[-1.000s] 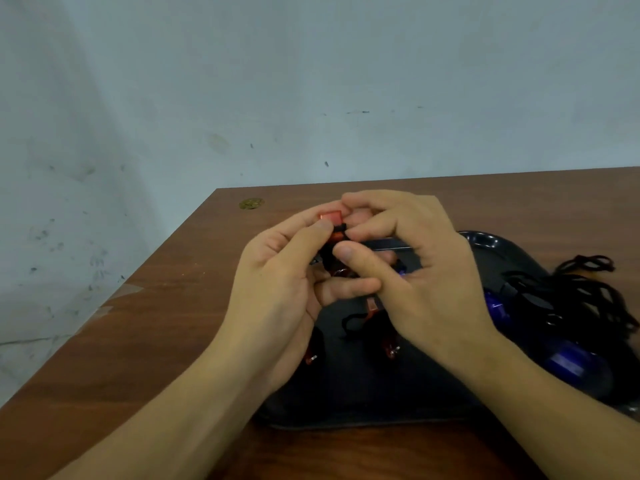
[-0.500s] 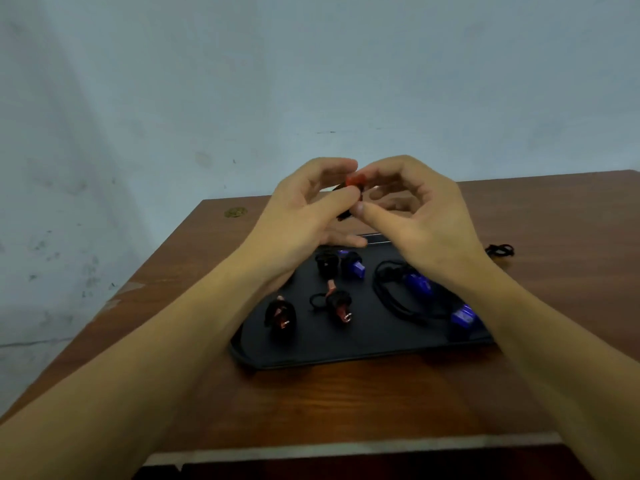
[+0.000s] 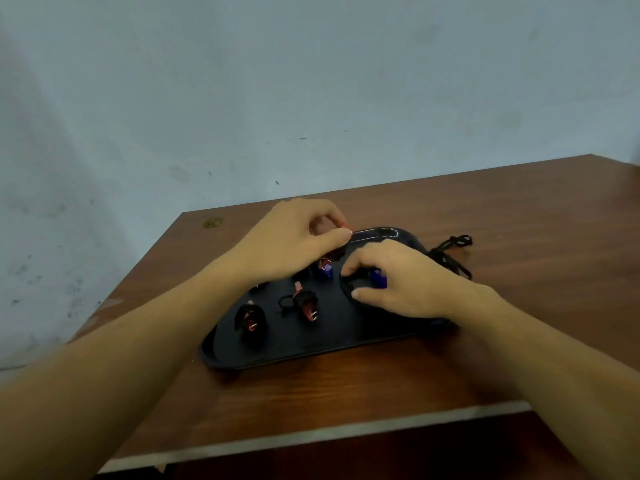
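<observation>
Two hands split: left hand (image 3: 294, 237) keeps pinching the red clip (image 3: 346, 226), right hand (image 3: 398, 282) drops onto the tray (image 3: 311, 351), gripping a blue plug (image 3: 377, 278) next.

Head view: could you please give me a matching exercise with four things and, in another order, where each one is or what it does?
Things:
1 left hand
2 right hand
3 tray
4 cord

Places or states:
a lies on the table, right of the tray
b pinches a red part
c curls over a blue part
d black, under both hands

Pairs: 1-b, 2-c, 3-d, 4-a
</observation>
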The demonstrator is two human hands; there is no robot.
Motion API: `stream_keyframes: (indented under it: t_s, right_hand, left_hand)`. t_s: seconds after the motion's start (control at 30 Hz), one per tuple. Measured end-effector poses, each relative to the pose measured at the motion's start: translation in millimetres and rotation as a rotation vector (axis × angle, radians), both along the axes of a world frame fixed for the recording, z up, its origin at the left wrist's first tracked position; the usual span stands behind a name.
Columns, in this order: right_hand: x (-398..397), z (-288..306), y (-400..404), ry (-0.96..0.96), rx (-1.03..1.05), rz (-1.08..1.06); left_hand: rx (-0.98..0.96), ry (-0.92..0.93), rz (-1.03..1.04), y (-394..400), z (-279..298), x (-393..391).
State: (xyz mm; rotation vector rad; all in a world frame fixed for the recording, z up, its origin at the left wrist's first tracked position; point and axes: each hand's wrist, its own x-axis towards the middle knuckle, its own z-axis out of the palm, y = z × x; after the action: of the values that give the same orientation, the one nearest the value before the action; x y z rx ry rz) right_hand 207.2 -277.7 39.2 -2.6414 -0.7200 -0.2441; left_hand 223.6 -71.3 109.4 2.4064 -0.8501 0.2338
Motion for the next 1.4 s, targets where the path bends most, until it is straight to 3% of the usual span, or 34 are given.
stream_keyframes:
  t_s: [0.17,0.33,0.4,0.47,0.57,0.7,0.83,1.0,1.27,1.4]
  right_hand:
    - [0.0,-7.5,-12.0,-0.013,-0.284,-0.061]
    - [3.6,-11.9,-17.3,-0.066,-0.322,-0.158]
    - [3.8,-10.3,-18.5,-0.061,-0.186,-0.130]
    - [5.6,-4.2,-21.6,-0.106,0.082,-0.147]
    - [8.5,11.4,-31.9,-0.073,0.416,-0.316]
    - [15.3,18.8,-47.2,0.011,0.544,-0.418]
    - [15.8,21.5,-52.2,0.100,0.427,-0.387]
    - [15.0,30.4,-44.9,0.148,0.199,-0.332]
    - [20.3,22.7,-32.1,0.129,-0.397,-0.363]
    - [25.0,22.2,-29.4,0.131,-0.485,-0.383]
  left_hand:
    - [0.265,-0.031,0.168,-22.1,-16.4,-13.0]
    - [0.487,-0.038,0.296,-35.6,-40.4,-15.8]
    - [0.553,-0.062,0.315,-39.5,-47.4,-17.4]
    - [0.627,-0.111,0.326,-42.2,-52.8,-18.1]
    - [0.695,-0.173,0.319,-44.3,-57.6,-17.5]
    - [0.738,-0.239,0.300,-42.5,-59.2,-11.9]
    - [0.740,-0.248,0.298,-42.2,-59.1,-9.1]
    - [0.605,-0.201,0.322,-38.5,-48.8,-7.3]
    - [0.411,-0.149,0.362,-17.7,-30.9,0.0]
    - [0.372,-0.110,0.368,-11.5,-28.3,-2.5]
